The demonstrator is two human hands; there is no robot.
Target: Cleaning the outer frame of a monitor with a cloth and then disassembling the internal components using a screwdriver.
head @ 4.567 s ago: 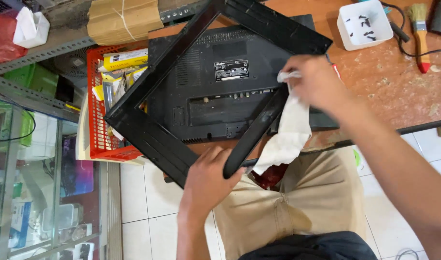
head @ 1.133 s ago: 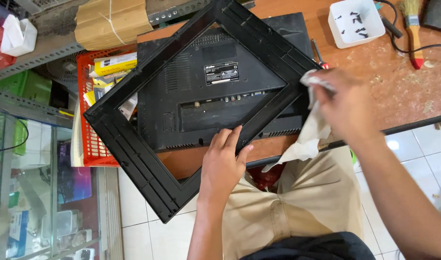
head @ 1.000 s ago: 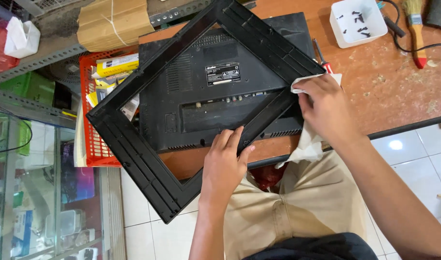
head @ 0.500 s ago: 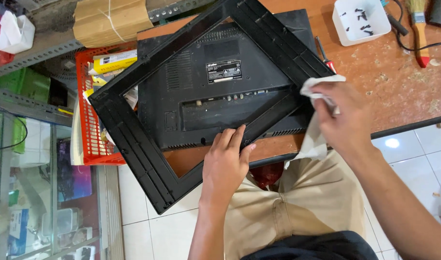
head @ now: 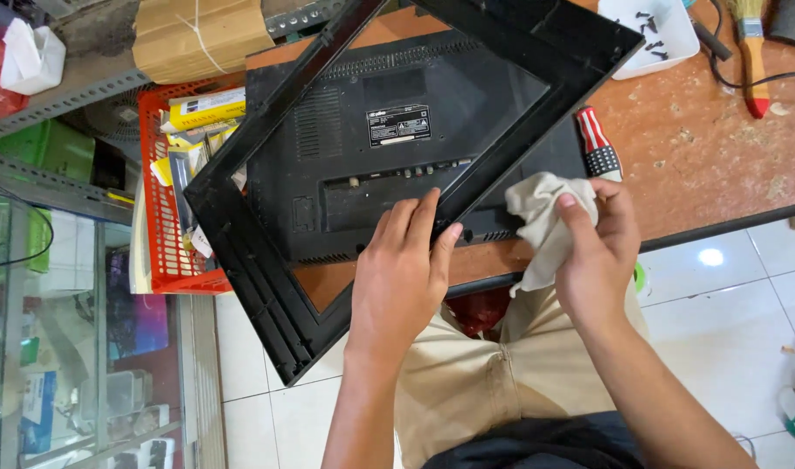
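while the left hand (head: 404, 276) lies flat and open with its fingers spread over the lower bar of the black plastic frame (head: 267, 252), the right hand (head: 599, 252) is closed around a crumpled whitish cloth (head: 543, 224), pressing it against the frame's lower right bar near the middle of the picture. the frame sits tilted like a diamond, its bottom corner hanging off the table (head: 719, 165) edge toward the person's lap, its top corner up near the upper middle of the frame. under it lies a black tv back panel (head: 397, 148) with a white label, flat on the reddish-brown table. just beside the right hand's fingers there's a screwdriver handle (head: 596, 148) with red and white stripes. upper right has a white tray (head: 658, 52) with small dark screws and a paintbrush (head: 750, 52) with a red handle. at the left, a red basket (head: 159, 217) holds yellow boxes, with a cardboard bundle (head: 202, 35) above it.
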